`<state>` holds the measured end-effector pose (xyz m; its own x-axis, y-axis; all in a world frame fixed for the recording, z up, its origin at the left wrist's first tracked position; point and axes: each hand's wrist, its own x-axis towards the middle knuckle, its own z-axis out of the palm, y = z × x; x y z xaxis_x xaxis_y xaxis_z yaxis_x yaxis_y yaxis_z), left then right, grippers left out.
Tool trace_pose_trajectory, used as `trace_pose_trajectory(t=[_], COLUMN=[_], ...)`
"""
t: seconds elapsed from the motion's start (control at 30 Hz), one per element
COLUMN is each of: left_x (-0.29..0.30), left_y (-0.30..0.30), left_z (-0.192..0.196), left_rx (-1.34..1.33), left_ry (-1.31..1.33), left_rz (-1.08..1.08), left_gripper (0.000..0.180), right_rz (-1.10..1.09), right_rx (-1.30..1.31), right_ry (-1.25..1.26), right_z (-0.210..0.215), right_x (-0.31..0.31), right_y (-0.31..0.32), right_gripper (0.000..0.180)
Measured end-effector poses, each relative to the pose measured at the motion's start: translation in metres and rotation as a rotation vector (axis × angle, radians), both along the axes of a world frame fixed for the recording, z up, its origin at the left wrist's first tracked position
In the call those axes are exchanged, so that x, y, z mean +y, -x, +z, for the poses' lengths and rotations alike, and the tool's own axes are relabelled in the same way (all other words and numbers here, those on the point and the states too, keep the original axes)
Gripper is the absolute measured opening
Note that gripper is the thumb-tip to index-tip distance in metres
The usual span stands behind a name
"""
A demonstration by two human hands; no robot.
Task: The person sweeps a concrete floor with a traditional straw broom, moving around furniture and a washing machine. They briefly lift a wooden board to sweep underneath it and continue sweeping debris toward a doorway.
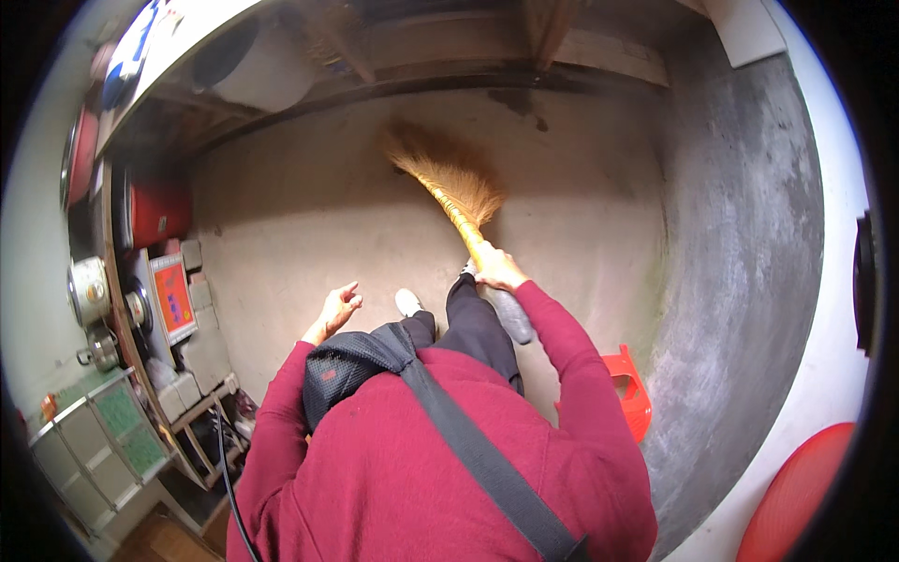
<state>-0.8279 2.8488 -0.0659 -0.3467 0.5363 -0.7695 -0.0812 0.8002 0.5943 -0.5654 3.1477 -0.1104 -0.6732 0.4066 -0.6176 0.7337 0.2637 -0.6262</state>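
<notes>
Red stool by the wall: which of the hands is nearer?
Right. The right hand grips the broom handle, above the red stool. The left hand hangs empty farther off, across the body.

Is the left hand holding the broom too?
No, the left hand hangs free and empty beside the body, while only the right hand grips the broom.

— What is seen on the ground?
— A bare brown floor (309,215) is seen, with a grey wall (740,244) curved along the right.
— And on the left?
— Shelves (103,440) are stacked there, and grey blocks (201,351) are piled beside them.
</notes>
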Motion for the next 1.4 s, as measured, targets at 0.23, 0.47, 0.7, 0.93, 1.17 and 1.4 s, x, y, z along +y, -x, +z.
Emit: trace_pose_trajectory(t=[0.23,0.47,0.7,0.93,1.17,1.4], left_x=[-0.053,-0.122,-0.213,-0.278,-0.297,-0.323], left_y=[-0.004,-0.012,-0.019,-0.029,-0.026,-0.037], left_z=[-0.005,-0.015,-0.025,-0.025,-0.020,-0.026], left_rx=[0.049,0.037,0.038,0.070,0.070,0.098], left_ry=[-0.070,-0.065,-0.056,0.027,-0.059,-0.083], left_rz=[0.142,0.191,0.360,0.416,0.537,0.631], left_gripper=[0.053,0.053,0.053,0.055,0.055,0.054], right_rz=[-0.264,-0.552,-0.133,0.170,0.386,0.366], right_rx=[-0.063,-0.014,-0.099,-0.034,0.130,0.023], right_ry=[0.074,0.154,0.157,0.404,0.548,0.499], right_z=[0.094,0.041,-0.007,-0.014,0.015,0.094], right_x=[-0.005,-0.031,-0.137,-0.232,-0.256,-0.213], right_y=[-0.058,-0.058,0.025,0.105,0.157,0.177], right_gripper=[0.070,0.063,0.059,0.064,0.062,0.056])
